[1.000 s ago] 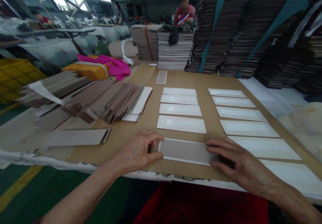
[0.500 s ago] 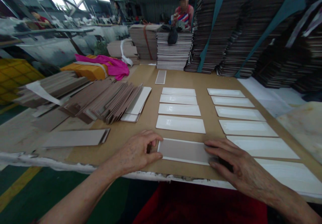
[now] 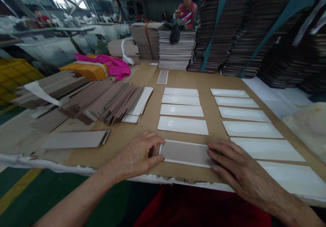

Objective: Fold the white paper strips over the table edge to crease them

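Note:
A grey rectangular board with a thin white border lies flat at the table's front edge. My left hand holds its left end, forefinger at the far corner and thumb at the near one. At the right end my right hand grips it, fingers over the edge and thumb on the near side. Beyond it, glossy white strips lie in a column. A second column of white strips runs to the right, partly behind my right hand.
Left of centre lies a fanned pile of brown-grey boards, with two or more grey boards nearer me. A small bordered piece lies farther back. Tall stacks line the table's back, where a person is behind them.
My right thumb has shifted slightly at the board's near right corner. The board and my left hand stay nearly in place; the view has moved a little.

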Action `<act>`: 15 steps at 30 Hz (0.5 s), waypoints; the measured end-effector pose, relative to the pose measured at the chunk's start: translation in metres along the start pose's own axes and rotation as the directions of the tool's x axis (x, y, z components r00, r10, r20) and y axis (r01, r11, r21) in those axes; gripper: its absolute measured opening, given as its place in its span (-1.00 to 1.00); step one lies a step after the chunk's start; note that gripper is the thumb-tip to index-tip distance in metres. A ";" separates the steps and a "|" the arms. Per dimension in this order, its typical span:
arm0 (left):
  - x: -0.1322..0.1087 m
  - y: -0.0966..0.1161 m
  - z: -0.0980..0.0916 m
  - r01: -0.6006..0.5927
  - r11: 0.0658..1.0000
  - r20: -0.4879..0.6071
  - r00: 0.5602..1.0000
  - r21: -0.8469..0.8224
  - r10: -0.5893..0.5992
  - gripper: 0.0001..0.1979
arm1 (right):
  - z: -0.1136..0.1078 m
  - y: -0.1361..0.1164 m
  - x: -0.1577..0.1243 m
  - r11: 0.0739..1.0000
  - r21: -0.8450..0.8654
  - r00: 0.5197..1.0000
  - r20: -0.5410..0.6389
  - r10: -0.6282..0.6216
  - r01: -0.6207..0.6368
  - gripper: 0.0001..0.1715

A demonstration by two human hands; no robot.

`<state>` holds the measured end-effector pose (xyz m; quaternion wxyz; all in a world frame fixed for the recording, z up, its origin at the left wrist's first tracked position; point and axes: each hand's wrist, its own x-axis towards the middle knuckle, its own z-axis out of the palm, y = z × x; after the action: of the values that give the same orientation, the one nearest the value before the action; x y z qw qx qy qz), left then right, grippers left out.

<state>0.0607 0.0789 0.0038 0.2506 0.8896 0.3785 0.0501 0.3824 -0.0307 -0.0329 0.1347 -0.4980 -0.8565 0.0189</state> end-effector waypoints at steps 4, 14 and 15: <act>-0.007 0.017 0.000 -0.071 0.959 -0.008 0.997 0.273 0.076 -0.75 | 0.002 -0.011 -0.002 0.991 -0.133 1.000 -0.014 -0.017 0.015 -0.54; -0.022 0.020 0.029 -0.191 0.884 -0.028 0.974 0.427 0.224 -0.61 | 0.011 -0.018 -0.006 0.978 -0.209 0.999 -0.032 -0.023 0.016 -0.43; -0.023 0.019 0.030 -0.181 0.890 -0.032 0.976 0.418 0.214 -0.60 | 0.012 -0.018 -0.008 0.977 -0.213 0.999 -0.041 -0.024 0.015 -0.41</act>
<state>0.0645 0.0394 -0.0108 0.0362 0.9536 0.2975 0.0286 0.3682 -0.0453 -0.0430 0.0992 -0.5016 -0.8552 -0.0848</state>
